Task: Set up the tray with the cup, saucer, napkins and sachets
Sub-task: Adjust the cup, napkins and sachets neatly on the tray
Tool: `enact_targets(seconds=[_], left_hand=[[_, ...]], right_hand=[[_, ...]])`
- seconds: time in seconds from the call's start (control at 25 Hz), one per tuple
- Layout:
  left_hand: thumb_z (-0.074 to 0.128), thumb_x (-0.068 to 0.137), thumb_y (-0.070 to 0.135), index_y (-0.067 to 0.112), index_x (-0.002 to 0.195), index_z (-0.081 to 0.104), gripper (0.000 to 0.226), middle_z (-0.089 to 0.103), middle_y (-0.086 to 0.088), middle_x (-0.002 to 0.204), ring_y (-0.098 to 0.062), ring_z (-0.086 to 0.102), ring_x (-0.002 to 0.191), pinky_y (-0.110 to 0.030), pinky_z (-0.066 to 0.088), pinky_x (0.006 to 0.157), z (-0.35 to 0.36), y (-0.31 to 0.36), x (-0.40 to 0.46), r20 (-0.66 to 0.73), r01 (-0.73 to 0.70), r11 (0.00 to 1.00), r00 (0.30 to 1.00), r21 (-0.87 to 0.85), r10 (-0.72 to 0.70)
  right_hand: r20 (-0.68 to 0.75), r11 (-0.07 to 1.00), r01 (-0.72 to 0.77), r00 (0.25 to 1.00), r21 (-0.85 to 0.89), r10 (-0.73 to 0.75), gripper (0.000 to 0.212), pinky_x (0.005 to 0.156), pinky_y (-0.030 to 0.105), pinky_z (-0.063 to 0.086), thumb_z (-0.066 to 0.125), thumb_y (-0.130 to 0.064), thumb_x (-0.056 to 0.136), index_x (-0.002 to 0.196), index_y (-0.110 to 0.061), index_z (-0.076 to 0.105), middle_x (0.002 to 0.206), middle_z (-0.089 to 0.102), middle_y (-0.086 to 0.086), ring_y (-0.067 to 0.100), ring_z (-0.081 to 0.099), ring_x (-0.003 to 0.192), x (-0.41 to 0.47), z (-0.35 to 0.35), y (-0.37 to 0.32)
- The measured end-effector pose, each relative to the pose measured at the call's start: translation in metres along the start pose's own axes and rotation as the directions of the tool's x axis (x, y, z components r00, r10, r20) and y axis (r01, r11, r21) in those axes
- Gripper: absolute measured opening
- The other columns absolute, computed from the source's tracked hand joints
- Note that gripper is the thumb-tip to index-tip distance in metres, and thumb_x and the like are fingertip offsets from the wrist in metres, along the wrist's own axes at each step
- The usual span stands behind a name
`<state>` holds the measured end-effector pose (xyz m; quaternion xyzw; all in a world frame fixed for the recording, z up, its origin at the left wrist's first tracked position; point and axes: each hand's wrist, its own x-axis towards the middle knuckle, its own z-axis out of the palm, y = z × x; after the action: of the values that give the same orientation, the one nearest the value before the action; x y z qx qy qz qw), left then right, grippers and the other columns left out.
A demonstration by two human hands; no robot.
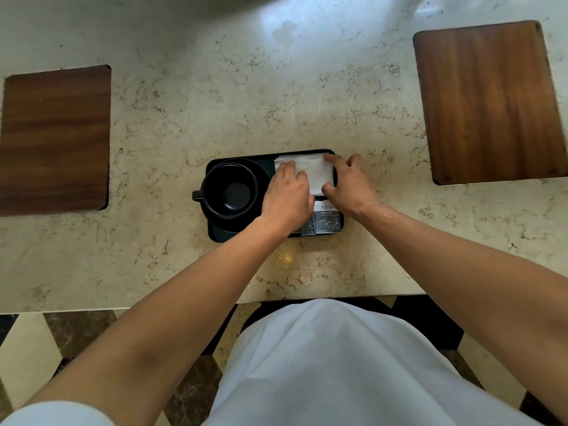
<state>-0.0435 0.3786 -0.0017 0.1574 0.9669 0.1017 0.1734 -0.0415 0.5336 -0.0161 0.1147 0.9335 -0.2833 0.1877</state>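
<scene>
We see both hands on the white napkins (pixel 313 172), which lie in the far right part of the dark tray (pixel 216 236). The left hand (pixel 287 195) rests on their left side with fingers laid fairly flat, and the right hand (pixel 350 182) brackets the right edge, thumb near, fingers far; whether it pinches or merely presses we cannot tell from here. The black cup (pixel 229 190) sits on its saucer (pixel 261 176) in the tray's left half, handle pointing left. 2 sachets (pixel 327 221) lie just nearer than the napkins. The stack's long axis runs left to right, squarely between the 2 hands, so we judge either one could square it up.
</scene>
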Motion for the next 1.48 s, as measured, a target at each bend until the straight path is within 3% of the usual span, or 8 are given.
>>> enact_targets(seconds=[0.12,0.2,0.36,0.52,0.76,1.12,1.36,1.48], left_hand=[[0.048,0.1,0.023,-0.003,0.138,0.052,0.046,0.037,-0.026,0.154,-0.037,0.028,0.149,-0.042,0.022,0.123,-0.002,0.001,-0.005,-0.028,-0.019,1.0,0.999,-0.021,0.019],[0.051,0.099,0.02,-0.003,0.139,0.052,0.046,0.042,-0.025,0.152,-0.036,0.033,0.146,-0.042,0.025,0.123,-0.003,0.001,-0.014,-0.062,-0.052,0.997,0.997,-0.054,0.049],[0.059,0.098,0.015,-0.001,0.132,0.061,0.038,0.059,-0.018,0.13,-0.031,0.054,0.122,-0.043,0.048,0.103,0.005,-0.004,-0.048,-0.145,-0.116,0.985,0.985,-0.13,0.097],[0.062,0.096,0.011,-0.003,0.128,0.063,0.034,0.06,-0.016,0.117,-0.028,0.056,0.108,-0.042,0.053,0.094,0.014,-0.006,-0.071,-0.172,-0.091,0.969,0.984,-0.23,0.052],[0.06,0.098,0.009,0.0,0.132,0.061,0.035,0.058,-0.017,0.13,-0.029,0.054,0.12,-0.041,0.05,0.103,0.013,-0.011,-0.079,-0.114,-0.105,0.974,0.99,-0.2,0.083],[0.056,0.101,0.019,0.019,0.145,0.054,0.045,0.047,-0.019,0.146,-0.033,0.045,0.133,-0.046,0.045,0.108,0.018,-0.014,-0.085,-0.018,-0.142,0.988,0.99,-0.063,0.141],[0.055,0.101,0.019,0.007,0.138,0.058,0.038,0.053,-0.015,0.137,-0.028,0.05,0.126,-0.044,0.049,0.103,0.022,-0.014,-0.089,-0.089,-0.066,0.983,0.995,-0.171,0.052],[0.055,0.102,0.018,0.008,0.136,0.061,0.036,0.057,-0.014,0.133,-0.027,0.052,0.123,-0.043,0.05,0.102,0.023,-0.017,-0.089,-0.077,-0.087,0.985,0.994,-0.149,0.076]], right_hand=[[-0.025,1.0,0.02,0.999,0.018,-0.019,0.062,0.086,0.038,0.053,0.058,-0.028,0.09,0.15,-0.026,0.041,0.129,0.04,0.012,0.027,0.056,0.098,-0.001,-0.002,0.0],[-0.092,0.998,0.043,0.995,0.036,-0.039,0.057,0.084,0.035,0.052,0.056,-0.027,0.092,0.147,-0.025,0.045,0.124,0.04,0.009,0.024,0.054,0.095,-0.006,-0.002,0.001],[-0.217,0.988,0.14,0.968,0.059,-0.125,0.036,0.089,0.034,0.051,0.058,-0.02,0.095,0.13,-0.016,0.062,0.114,0.052,0.007,0.021,0.055,0.099,-0.025,0.003,0.011],[-0.19,0.976,0.212,0.961,0.045,-0.2,0.024,0.09,0.035,0.05,0.064,-0.019,0.095,0.117,-0.013,0.069,0.101,0.053,-0.001,0.016,0.053,0.097,-0.043,0.012,0.027],[-0.165,0.97,0.241,0.956,-0.027,-0.242,0.031,0.085,0.032,0.047,0.068,-0.028,0.093,0.122,-0.017,0.067,0.098,0.05,-0.001,0.016,0.047,0.096,-0.059,0.025,0.024],[-0.112,0.978,0.183,0.975,-0.099,-0.194,0.049,0.092,0.035,0.048,0.071,-0.036,0.091,0.134,-0.016,0.059,0.116,0.056,0.008,0.024,0.05,0.112,-0.066,0.032,0.016],[-0.099,0.979,0.184,0.976,-0.091,-0.193,0.054,0.094,0.035,0.05,0.073,-0.037,0.088,0.135,-0.015,0.057,0.117,0.055,0.007,0.022,0.05,0.112,-0.069,0.03,0.018],[-0.099,0.983,0.163,0.98,-0.082,-0.171,0.057,0.096,0.035,0.05,0.074,-0.038,0.088,0.136,-0.014,0.057,0.117,0.054,0.007,0.022,0.049,0.113,-0.07,0.03,0.019]])
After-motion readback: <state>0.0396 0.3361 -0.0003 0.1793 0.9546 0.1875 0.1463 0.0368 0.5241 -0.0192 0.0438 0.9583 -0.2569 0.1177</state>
